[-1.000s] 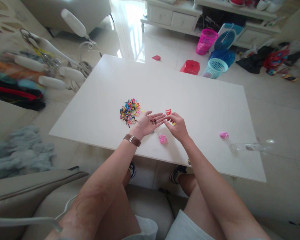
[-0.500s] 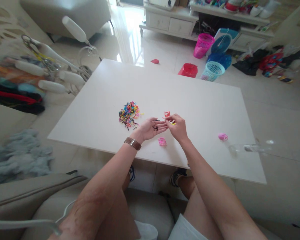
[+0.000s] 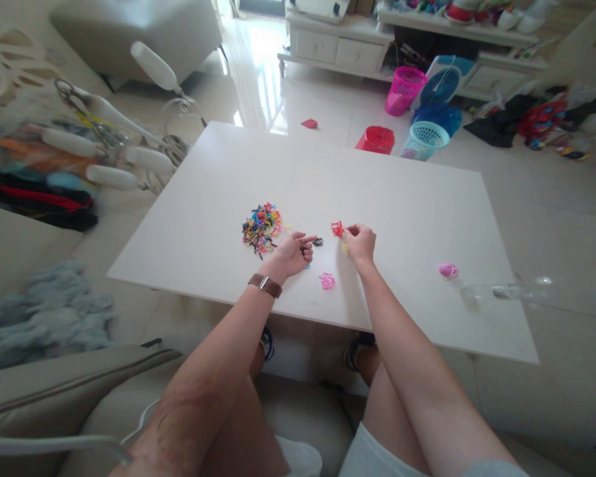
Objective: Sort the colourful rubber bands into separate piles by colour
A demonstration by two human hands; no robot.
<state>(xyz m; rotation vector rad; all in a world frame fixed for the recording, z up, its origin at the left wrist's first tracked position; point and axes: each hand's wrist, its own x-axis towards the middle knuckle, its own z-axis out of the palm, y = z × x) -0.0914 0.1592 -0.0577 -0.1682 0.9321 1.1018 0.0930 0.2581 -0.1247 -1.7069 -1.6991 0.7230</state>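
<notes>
My left hand (image 3: pixel 295 254) has its fingers curled over black rubber bands (image 3: pixel 302 248), with the index finger stretched toward a small pile of black rubber bands (image 3: pixel 318 242). My right hand (image 3: pixel 361 244) is in a pinch at a cluster of red rubber bands (image 3: pixel 337 229); a red band seems to be between its fingertips. Just below that hand lie yellow bands (image 3: pixel 346 249), partly hidden. Pink bands (image 3: pixel 328 281) form a group nearer me. A mixed, many-coloured heap of rubber bands (image 3: pixel 261 228) lies left of my left hand.
The white table (image 3: pixel 402 199) bears a pink egg-shaped object (image 3: pixel 448 270) and a clear object (image 3: pixel 501 291) near its right edge. Beyond it on the floor stand a red stool or bin (image 3: pixel 377 140) and a light-blue basket (image 3: pixel 426 140). A white lamp (image 3: pixel 153 66) rises at left.
My hands have moved apart. The right went from my left fingertips to the red bands; the left turned from an open palm to curled fingers, uncovering the black pile.
</notes>
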